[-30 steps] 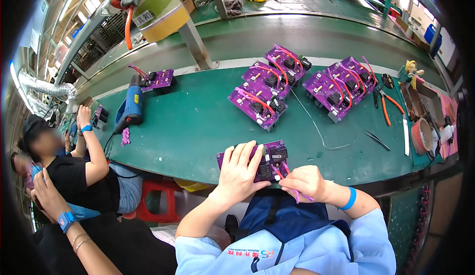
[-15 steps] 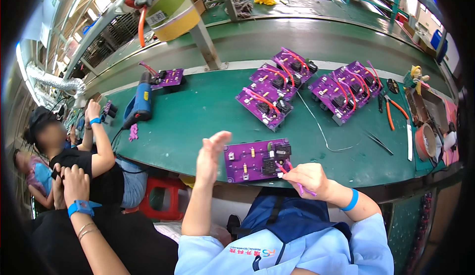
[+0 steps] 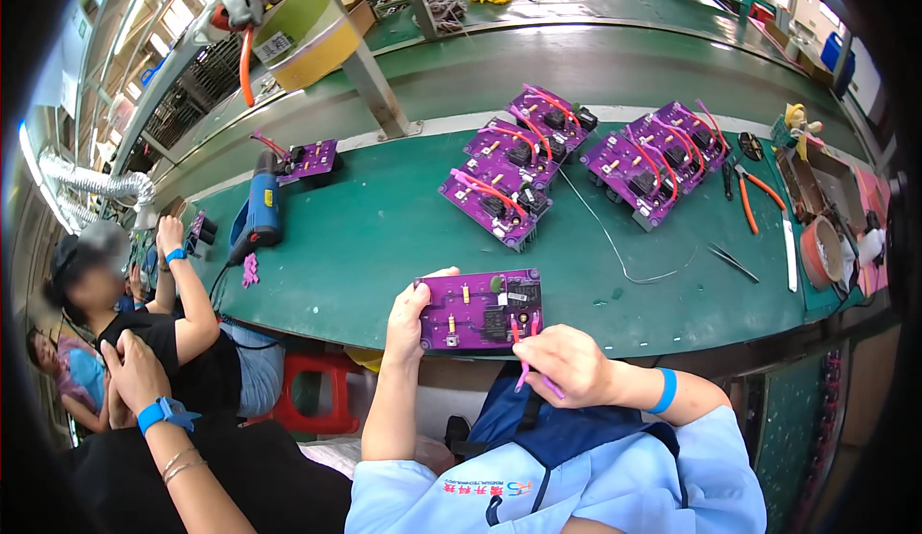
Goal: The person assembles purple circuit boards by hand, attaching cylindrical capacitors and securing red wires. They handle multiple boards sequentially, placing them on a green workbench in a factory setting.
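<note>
Close in front of me is a purple circuit board [image 3: 437, 316] with black relay-like blocks and small yellow-banded parts on it. My left hand [image 3: 407, 325] grips its left edge, thumb on top and fingers partly hidden beneath. At the board's lower right corner, my right hand [image 3: 569, 365] is closed in a pinch on red wires [image 3: 521, 377] with pinkish-purple sleeved ends. Those wires run up to the board, and their loose ends hang below my fingers.
Several finished-looking purple boards with red wires [image 3: 497, 203] stand beyond, with another group [image 3: 653, 161] further right. Tweezers [image 3: 734, 263], orange-handled pliers [image 3: 750, 209] and a tape roll [image 3: 821, 253] lie right. A blue heat gun [image 3: 257, 209] and co-worker [image 3: 158, 294] are left.
My left hand, raised and open beside the board before, has come down and taken hold of its left edge. My right hand keeps its pinch on the wires. The whole view has shifted slightly.
</note>
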`<state>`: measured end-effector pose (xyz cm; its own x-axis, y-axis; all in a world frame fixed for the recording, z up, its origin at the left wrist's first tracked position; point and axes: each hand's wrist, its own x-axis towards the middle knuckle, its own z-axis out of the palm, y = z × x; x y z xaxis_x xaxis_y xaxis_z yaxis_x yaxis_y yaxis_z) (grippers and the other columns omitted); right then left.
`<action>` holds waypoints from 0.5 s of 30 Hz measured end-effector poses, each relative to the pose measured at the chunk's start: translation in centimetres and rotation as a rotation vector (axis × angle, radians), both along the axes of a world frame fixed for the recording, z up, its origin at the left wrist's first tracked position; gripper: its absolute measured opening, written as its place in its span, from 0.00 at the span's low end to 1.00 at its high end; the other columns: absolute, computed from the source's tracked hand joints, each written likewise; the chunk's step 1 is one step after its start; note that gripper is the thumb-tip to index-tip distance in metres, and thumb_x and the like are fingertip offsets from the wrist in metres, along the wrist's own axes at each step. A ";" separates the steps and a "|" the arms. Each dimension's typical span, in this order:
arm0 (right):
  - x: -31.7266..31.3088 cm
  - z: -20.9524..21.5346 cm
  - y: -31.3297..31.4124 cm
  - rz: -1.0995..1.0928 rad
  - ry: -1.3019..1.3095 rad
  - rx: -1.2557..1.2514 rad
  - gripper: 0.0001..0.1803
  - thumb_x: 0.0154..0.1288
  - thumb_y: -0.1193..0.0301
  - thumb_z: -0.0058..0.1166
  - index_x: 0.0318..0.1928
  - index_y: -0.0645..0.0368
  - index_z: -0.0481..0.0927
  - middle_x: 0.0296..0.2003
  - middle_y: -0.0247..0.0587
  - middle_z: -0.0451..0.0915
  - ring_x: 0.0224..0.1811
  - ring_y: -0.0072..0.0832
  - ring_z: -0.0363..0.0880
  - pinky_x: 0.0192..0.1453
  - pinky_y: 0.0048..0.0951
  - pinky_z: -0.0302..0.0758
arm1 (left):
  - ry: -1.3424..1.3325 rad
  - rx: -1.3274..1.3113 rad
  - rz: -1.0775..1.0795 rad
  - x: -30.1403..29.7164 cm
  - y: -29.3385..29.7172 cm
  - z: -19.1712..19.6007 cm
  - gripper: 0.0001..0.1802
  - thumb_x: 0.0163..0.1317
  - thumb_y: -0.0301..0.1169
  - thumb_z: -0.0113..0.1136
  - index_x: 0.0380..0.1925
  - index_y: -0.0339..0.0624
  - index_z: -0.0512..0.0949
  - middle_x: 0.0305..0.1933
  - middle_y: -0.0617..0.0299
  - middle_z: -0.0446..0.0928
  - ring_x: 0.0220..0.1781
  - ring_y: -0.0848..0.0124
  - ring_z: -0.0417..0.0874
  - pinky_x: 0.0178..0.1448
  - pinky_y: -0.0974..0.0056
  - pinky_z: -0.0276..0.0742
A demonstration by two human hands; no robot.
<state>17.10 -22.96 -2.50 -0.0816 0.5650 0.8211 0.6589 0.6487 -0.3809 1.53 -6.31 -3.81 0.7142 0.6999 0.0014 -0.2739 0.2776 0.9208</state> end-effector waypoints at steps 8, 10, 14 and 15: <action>-1.7 -1.3 -0.8 -0.041 -0.101 0.127 0.22 0.38 0.75 0.52 0.41 0.65 0.75 0.31 0.40 0.73 0.26 0.30 0.73 0.32 0.27 0.73 | -0.026 -0.005 0.001 -0.7 0.1 -1.1 0.26 0.56 0.41 0.49 0.45 0.27 0.69 0.40 0.51 0.75 0.38 0.69 0.78 0.45 0.66 0.74; -1.7 -1.5 -0.9 -0.048 -0.095 0.129 0.23 0.39 0.75 0.52 0.42 0.64 0.75 0.31 0.40 0.73 0.26 0.30 0.72 0.33 0.27 0.73 | -0.020 -0.009 -0.006 -0.4 0.1 -0.9 0.26 0.56 0.41 0.49 0.45 0.27 0.69 0.40 0.50 0.75 0.38 0.68 0.79 0.44 0.66 0.75; -1.9 -1.2 -0.8 -0.081 -0.091 0.133 0.22 0.40 0.74 0.51 0.42 0.64 0.75 0.31 0.40 0.73 0.28 0.29 0.73 0.35 0.28 0.73 | -0.009 0.004 0.002 -0.4 0.1 -0.9 0.26 0.57 0.42 0.48 0.45 0.27 0.69 0.39 0.49 0.75 0.38 0.67 0.79 0.44 0.65 0.76; -1.9 -1.1 -0.7 -0.084 -0.086 0.126 0.22 0.40 0.74 0.51 0.42 0.64 0.75 0.31 0.40 0.73 0.28 0.29 0.73 0.35 0.28 0.73 | -0.012 0.017 0.004 -0.3 0.1 -0.7 0.26 0.57 0.42 0.48 0.45 0.27 0.69 0.39 0.49 0.75 0.38 0.67 0.79 0.44 0.65 0.76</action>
